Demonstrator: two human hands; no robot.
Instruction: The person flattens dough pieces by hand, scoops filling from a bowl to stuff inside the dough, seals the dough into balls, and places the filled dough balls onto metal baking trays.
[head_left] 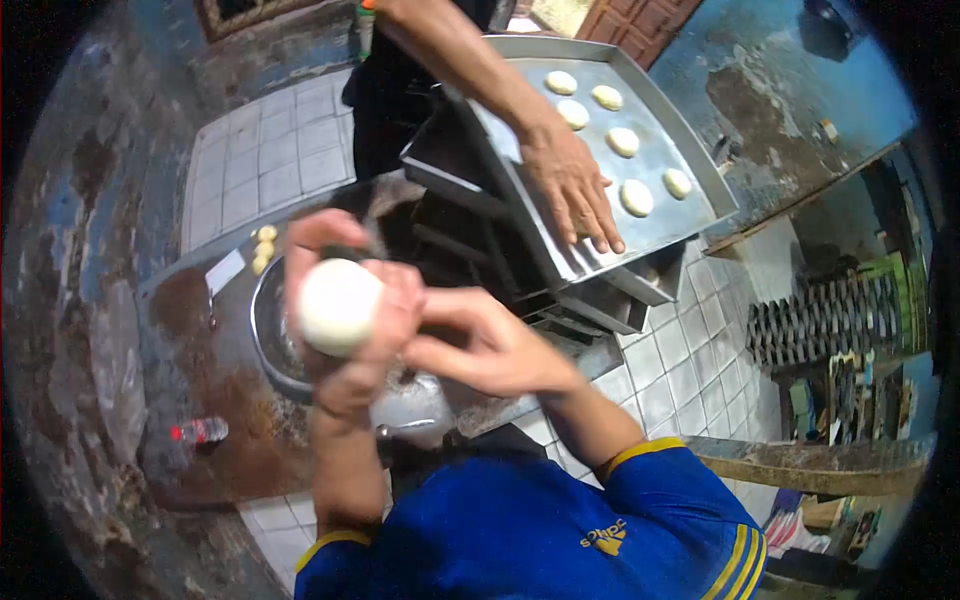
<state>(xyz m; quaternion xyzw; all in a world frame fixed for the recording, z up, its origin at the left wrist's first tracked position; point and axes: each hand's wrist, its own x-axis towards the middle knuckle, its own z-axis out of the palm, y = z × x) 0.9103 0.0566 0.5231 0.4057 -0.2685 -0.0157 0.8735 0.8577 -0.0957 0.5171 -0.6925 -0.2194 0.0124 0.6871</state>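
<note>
Your left hand (385, 325) is closed around the white ball (340, 308), which is over the round bowl (262, 345). Your right hand (490, 345) is just beside it, fingers bent; I cannot tell its grip. A co-worker's hand (568, 180) is at the metal tray (665, 225).

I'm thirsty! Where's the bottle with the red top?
In the head view, the bottle is on the table at lower left, near the round bowl.
</note>
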